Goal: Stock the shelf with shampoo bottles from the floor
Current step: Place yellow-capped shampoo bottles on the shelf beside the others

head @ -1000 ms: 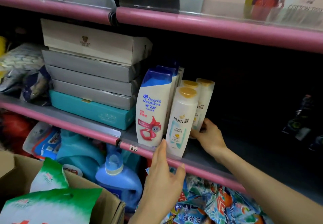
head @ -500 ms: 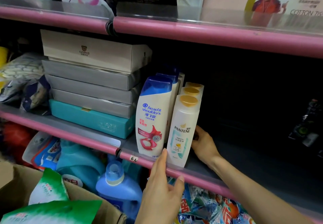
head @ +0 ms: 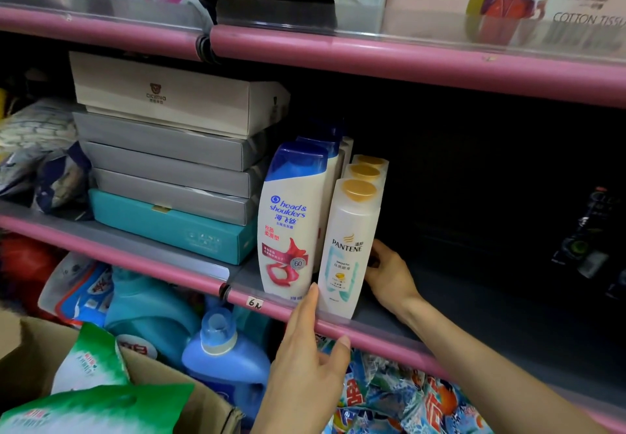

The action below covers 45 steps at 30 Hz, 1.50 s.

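On the middle shelf (head: 382, 315) three white Pantene bottles (head: 349, 250) with gold caps stand in a line front to back. Next to them on the left is a row of white Head & Shoulders bottles (head: 289, 227) with blue caps. My left hand (head: 305, 366) is in front of the shelf, its straight index finger touching the gap between the two front bottles and its thumb on the pink rail. My right hand (head: 389, 274) reaches in on the shelf and presses against the right side of the Pantene row; the front bottle hides its fingertips.
Stacked flat boxes (head: 169, 162) fill the shelf left of the bottles. Right of my right hand the shelf is dark, with black bottles (head: 586, 244) at the far right. Below are blue detergent jugs (head: 223, 362) and colourful packets (head: 406, 399). A cardboard box (head: 30, 362) holds green bags.
The rear Pantene bottle, tilted to the right a second ago, now stands in line behind the other two. My right hand moved in with it. My left hand stayed at the rail.
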Motion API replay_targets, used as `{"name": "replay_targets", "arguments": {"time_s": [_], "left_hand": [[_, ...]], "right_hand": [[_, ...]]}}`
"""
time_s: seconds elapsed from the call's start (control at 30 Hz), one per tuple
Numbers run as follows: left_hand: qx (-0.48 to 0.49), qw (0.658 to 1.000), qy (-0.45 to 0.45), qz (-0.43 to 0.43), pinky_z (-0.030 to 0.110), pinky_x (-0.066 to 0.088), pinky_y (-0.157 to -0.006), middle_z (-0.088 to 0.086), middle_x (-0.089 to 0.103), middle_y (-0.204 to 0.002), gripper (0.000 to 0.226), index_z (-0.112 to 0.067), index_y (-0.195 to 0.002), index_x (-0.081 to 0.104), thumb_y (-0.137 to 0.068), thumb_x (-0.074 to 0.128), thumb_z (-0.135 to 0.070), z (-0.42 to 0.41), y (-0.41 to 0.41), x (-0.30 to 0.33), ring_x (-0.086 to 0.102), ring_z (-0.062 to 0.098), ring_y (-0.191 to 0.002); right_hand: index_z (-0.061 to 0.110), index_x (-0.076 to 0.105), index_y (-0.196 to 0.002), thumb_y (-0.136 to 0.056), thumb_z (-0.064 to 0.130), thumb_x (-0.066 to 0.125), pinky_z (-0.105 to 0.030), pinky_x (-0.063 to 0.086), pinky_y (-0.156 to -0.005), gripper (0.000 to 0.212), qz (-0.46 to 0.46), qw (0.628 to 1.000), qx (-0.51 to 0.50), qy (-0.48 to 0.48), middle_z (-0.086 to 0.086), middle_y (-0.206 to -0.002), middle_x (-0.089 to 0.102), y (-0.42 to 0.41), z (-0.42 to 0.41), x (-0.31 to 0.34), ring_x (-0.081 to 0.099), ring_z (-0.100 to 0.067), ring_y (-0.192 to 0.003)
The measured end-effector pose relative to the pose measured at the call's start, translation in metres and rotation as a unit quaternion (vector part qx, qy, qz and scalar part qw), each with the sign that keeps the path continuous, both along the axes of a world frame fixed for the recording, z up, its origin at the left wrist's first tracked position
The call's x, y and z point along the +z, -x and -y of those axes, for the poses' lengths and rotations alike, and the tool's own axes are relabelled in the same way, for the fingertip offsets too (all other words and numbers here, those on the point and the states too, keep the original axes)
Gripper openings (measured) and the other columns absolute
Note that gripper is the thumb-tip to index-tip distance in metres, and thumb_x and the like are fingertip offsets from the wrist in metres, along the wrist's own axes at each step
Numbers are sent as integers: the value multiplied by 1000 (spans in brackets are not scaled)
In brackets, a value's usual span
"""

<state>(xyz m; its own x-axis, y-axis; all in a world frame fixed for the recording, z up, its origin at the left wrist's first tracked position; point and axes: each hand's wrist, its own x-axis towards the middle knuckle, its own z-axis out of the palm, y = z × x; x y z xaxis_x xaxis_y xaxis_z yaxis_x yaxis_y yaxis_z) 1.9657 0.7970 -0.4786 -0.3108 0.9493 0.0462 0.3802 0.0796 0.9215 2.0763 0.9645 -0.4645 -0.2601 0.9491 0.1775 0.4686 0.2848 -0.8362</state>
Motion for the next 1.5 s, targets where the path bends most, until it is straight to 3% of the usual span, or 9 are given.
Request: {"name": "replay_targets", "arguments": {"time_s": [0.23, 0.63, 0.73, 0.8, 0.9, 1.07, 1.2, 1.33, 1.5], "left_hand": [[2, 1000, -13, 8, 11, 48, -65, -15, 39, -139, 74, -49, -145, 11, -90, 58, -33, 1, 0, 0, 55, -5, -64], [0, 1000, 1, 23, 10, 43, -63, -16, 40, -137, 74, -49, -145, 10, -90, 57, -33, 2, -1, 5, 53, -11, -64], [4, 1000, 3, 15, 9, 42, -62, -6, 45, -138, 73, -48, -146, 11, -91, 57, -32, 2, -1, 6, 53, -11, -63], [13, 1000, -6, 14, 5, 42, -60, 0, 51, -133, 69, -45, -146, 18, -91, 57, -29, 2, 0, 8, 54, -13, -66], [31, 999, -37, 14, -1, 40, -61, -16, 57, -114, 56, -41, -140, 35, -92, 56, -24, 4, 3, 13, 53, -19, -79], [87, 991, -101, 31, 0, 41, -65, -17, 64, -94, 32, -29, -112, 60, -87, 57, -9, 9, 14, 12, 59, -11, -79], [78, 991, -101, 36, 4, 43, -72, -17, 66, -93, 25, -30, -94, 61, -86, 58, -7, 18, 19, 5, 59, -12, -78], [21, 999, -39, -12, 24, 49, -83, -10, 68, -88, 18, -28, -87, 64, -86, 60, -11, 33, 19, -8, 64, 9, -84], [-67, 987, 84, -118, 18, 43, -70, -10, 65, -80, 8, -24, -85, 66, -86, 61, -17, 64, 12, -44, 62, 10, -79]], "right_hand": [[23, 56, -129, -91, 20, 63, -41, 52, -95, 39, 34, 999, 4, -5, 1, -122, 65, 1, 3, 4, 61, -18, -112], [21, 55, -130, -91, 18, 62, -43, 51, -97, 40, 47, 999, 11, -3, -1, -124, 63, 1, 3, 6, 60, -19, -114], [21, 56, -129, -89, 18, 65, -43, 50, -97, 41, 38, 999, 14, 0, -1, -123, 64, 0, 2, 5, 60, -19, -114], [20, 56, -128, -88, 17, 66, -42, 50, -98, 42, 30, 999, 12, 3, -1, -123, 64, -1, 2, 5, 60, -18, -114], [17, 53, -131, -86, 16, 68, -38, 49, -99, 48, 19, 1000, 6, 18, -3, -125, 63, -3, 4, 10, 60, -19, -113], [9, 42, -141, -82, 1, 70, -37, 46, -102, 66, -21, 992, -7, 120, -11, -136, 54, -20, 22, 38, 56, -24, -119], [3, 49, -133, -82, -5, 67, -27, 49, -90, 55, -82, 980, -45, 175, -14, -126, 60, -39, 69, 59, 60, -22, -110], [14, 61, -115, -84, 0, 66, -23, 53, -85, 34, -99, 986, -49, 125, 0, -105, 68, -51, 134, 56, 65, -10, -95], [13, 62, -105, -83, -1, 65, -11, 49, -65, 27, -48, 989, -2, 141, -1, -90, 66, -45, 192, -4, 61, -8, -76]]}}
